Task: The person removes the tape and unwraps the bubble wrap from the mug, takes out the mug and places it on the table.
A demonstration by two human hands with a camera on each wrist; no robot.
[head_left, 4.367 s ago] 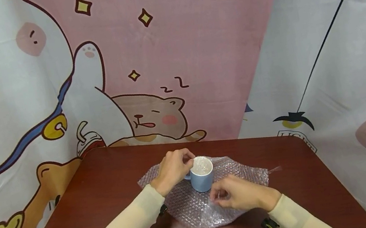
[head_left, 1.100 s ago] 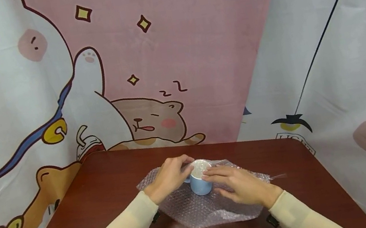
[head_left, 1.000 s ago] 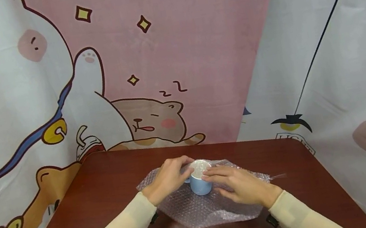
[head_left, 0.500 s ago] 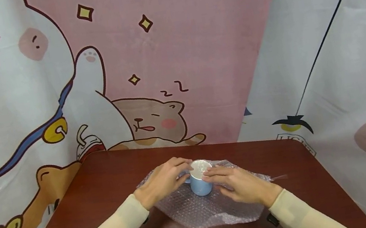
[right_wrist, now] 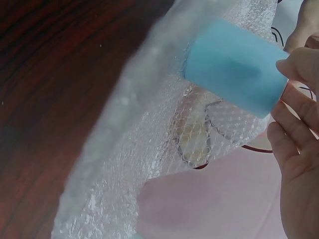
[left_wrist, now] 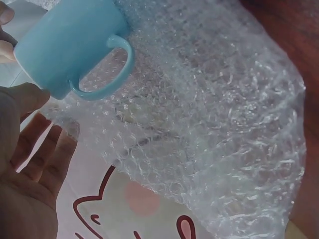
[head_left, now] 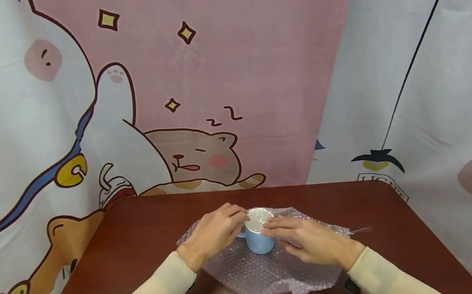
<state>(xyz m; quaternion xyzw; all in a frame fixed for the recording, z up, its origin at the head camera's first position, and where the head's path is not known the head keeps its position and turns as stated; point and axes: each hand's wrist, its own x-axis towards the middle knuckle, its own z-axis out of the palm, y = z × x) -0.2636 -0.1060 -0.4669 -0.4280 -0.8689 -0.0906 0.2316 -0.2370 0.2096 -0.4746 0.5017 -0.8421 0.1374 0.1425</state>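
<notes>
A light blue mug [head_left: 260,242] with a white inside stands upright on a spread sheet of bubble wrap [head_left: 257,273]. Something clear and shiny shows inside its mouth. My left hand [head_left: 214,231] is at the handle side; in the left wrist view its thumb meets the mug's rim while its fingers, loosely extended, lie by the wrap's edge. Across the mug, my right hand [head_left: 309,238] rests nearly straight fingertips at the rim, thumb near the mug's side. The left wrist view shows the mug's handle [left_wrist: 127,69]; the right wrist view shows its plain side [right_wrist: 234,67].
The dark red-brown table [head_left: 133,232] lies under the wrap. A thin clear strip [head_left: 361,230] sticks out from the wrap's right corner. Behind the table hangs a printed cartoon curtain [head_left: 263,85], with pale cloth at both sides.
My right hand has left the wrap in front of the mug and come up to its rim. My left hand drew slightly left, then barely moved. The wrap's front edge now lifts a little.
</notes>
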